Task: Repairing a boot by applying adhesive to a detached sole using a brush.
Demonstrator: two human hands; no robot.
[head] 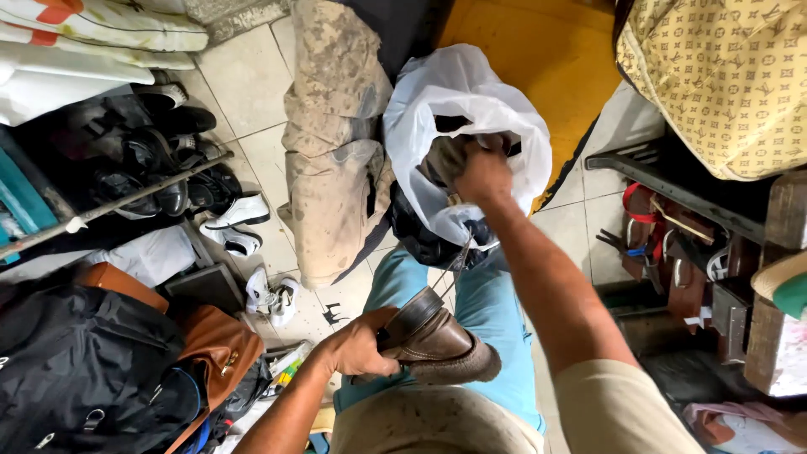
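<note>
My left hand (357, 345) grips a brown leather shoe (433, 340) by its heel end, holding it over my lap in blue trousers. My right hand (481, 172) reaches forward into a white plastic bag (458, 101) and closes on a tan shoe-like thing (444, 160) inside the bag's mouth; most of that thing is hidden. A thin lace or thread (461, 256) hangs between the bag and the brown shoe. A dark bag (424, 240) lies under the white one.
A dusty beige sack (332, 143) lies on the tiled floor to the left of the bag. Black and white shoes (181, 181) sit on a rack at left. A black backpack (80, 370) and a brown bag (218, 345) are at lower left. Sandals (664, 244) fill shelves at right.
</note>
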